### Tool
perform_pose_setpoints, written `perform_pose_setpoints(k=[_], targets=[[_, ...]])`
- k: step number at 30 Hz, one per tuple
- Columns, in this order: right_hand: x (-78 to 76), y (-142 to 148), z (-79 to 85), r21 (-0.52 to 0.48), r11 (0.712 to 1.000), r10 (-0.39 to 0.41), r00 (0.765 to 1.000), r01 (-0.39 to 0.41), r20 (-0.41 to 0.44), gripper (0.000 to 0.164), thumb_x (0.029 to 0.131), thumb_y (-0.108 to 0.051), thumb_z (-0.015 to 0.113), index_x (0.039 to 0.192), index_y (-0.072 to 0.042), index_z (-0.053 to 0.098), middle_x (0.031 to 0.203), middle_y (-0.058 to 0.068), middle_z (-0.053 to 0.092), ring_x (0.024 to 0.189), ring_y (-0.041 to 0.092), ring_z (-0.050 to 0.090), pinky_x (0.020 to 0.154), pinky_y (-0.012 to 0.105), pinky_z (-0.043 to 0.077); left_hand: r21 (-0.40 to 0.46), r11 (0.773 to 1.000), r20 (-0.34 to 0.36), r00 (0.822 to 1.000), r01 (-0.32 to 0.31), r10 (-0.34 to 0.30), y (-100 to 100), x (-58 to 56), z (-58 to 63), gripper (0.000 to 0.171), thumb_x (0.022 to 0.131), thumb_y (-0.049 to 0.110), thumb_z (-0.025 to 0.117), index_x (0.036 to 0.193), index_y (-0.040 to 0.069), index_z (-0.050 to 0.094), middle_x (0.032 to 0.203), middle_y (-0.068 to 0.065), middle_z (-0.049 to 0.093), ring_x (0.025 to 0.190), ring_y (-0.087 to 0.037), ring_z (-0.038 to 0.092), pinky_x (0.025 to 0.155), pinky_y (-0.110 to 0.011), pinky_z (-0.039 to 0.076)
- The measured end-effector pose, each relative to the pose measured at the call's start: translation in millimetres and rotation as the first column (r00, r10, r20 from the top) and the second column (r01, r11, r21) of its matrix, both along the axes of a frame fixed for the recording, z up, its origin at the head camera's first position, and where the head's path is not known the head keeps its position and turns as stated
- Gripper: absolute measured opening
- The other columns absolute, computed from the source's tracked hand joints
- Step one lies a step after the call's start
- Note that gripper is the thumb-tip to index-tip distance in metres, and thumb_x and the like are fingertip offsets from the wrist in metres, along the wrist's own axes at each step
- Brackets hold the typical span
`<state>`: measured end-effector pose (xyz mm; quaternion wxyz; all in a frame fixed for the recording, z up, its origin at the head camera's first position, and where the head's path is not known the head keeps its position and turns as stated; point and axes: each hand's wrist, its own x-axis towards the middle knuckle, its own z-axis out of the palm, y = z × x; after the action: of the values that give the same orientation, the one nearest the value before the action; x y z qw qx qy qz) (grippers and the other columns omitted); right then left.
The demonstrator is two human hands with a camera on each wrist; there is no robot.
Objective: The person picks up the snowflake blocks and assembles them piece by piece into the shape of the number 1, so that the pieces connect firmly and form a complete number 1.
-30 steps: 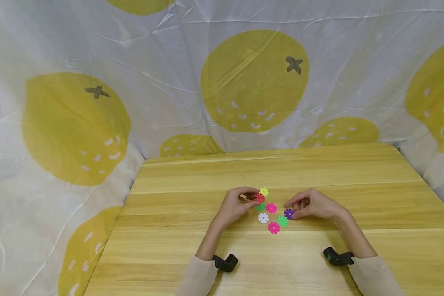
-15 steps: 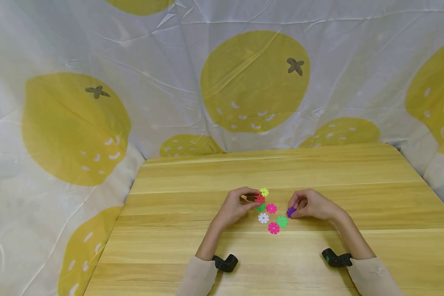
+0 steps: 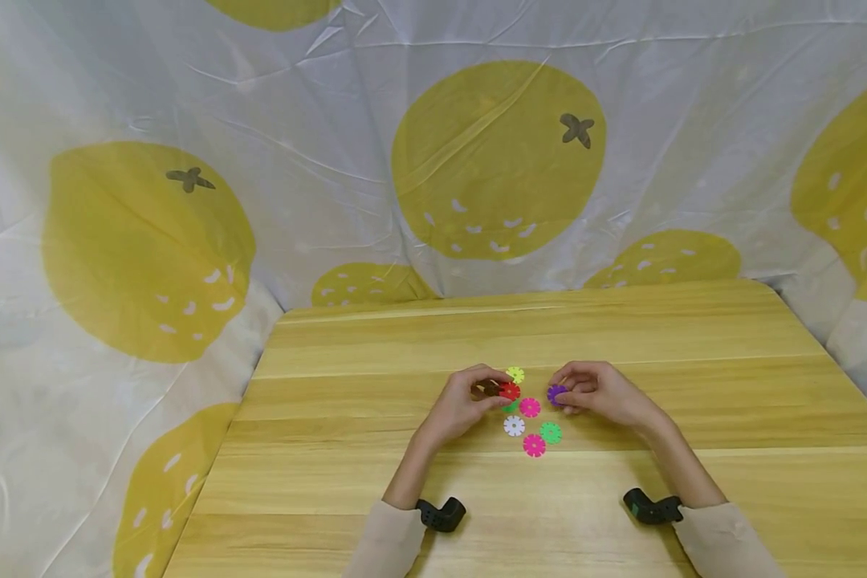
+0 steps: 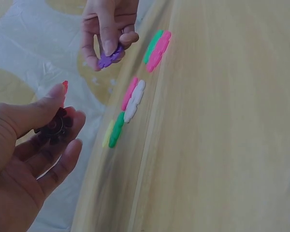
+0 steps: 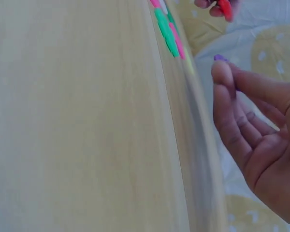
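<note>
My left hand [image 3: 465,408] pinches a red notched plastic disc [image 3: 510,392] between thumb and fingers. A dark brown notched disc [image 4: 55,126] sits against the red one, crosswise to it, above the curled fingers in the left wrist view. Across from it, my right hand [image 3: 610,399] pinches a purple notched disc [image 3: 557,394] by its edge, raised over the table. The purple disc faces the red one, with a gap between them. Fingers hide most of the purple disc in the right wrist view.
Loose notched discs lie flat on the wooden table [image 3: 376,482] between the hands: yellow [image 3: 516,375], white [image 3: 514,426], two pink and two green, one green disc [image 3: 511,407] partly under the left hand. A lemon-print cloth [image 3: 318,160] hangs behind the table.
My right hand has lifted the purple disc off the table and brought it up and leftward, turning its face into view. The left hand with the red disc has barely shifted.
</note>
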<state>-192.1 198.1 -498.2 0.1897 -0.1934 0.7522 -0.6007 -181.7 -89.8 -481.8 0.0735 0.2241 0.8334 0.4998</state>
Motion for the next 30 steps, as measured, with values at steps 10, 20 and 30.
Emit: perform_pose_setpoints(k=[10, 20, 30], targets=[[7.6, -16, 4.8, -0.039, 0.999, -0.021, 0.997, 0.019, -0.069, 0.027, 0.099, -0.009, 0.07, 0.123, 0.001, 0.066, 0.106, 0.024, 0.074, 0.087, 0.03, 0.077, 0.076, 0.039, 0.064, 0.003, 1.0, -0.008, 1.0, 0.018, -0.018, 2, 1.1, 0.6, 0.025, 0.094, 0.011, 0.077, 0.118, 0.011, 0.077, 0.109, -0.004, 0.075, 0.099, -0.017, 0.068, 0.085, -0.023, 0.054], [14.0, -33, 7.3, -0.014, 0.997, -0.082, 0.979, 0.081, -0.187, 0.025, 0.096, -0.008, 0.074, 0.12, -0.004, 0.074, 0.104, 0.015, 0.078, 0.086, 0.016, 0.076, 0.075, 0.029, 0.062, 0.049, 0.998, -0.01, 0.999, 0.041, -0.04, 2, 1.9, 2.2, 0.023, 0.094, 0.013, 0.076, 0.117, 0.011, 0.078, 0.11, -0.005, 0.075, 0.099, -0.018, 0.069, 0.088, -0.025, 0.056], [18.3, -40, 9.8, -0.054, 0.989, -0.145, 0.977, 0.138, -0.156, 0.027, 0.096, -0.015, 0.075, 0.121, -0.004, 0.075, 0.108, 0.018, 0.078, 0.09, 0.021, 0.078, 0.08, 0.033, 0.064, 0.074, 0.996, -0.02, 0.999, 0.047, -0.046, -1, 1.9, 2.9, 0.022, 0.094, 0.015, 0.077, 0.116, 0.012, 0.078, 0.108, -0.003, 0.075, 0.098, -0.009, 0.067, 0.087, -0.024, 0.056]])
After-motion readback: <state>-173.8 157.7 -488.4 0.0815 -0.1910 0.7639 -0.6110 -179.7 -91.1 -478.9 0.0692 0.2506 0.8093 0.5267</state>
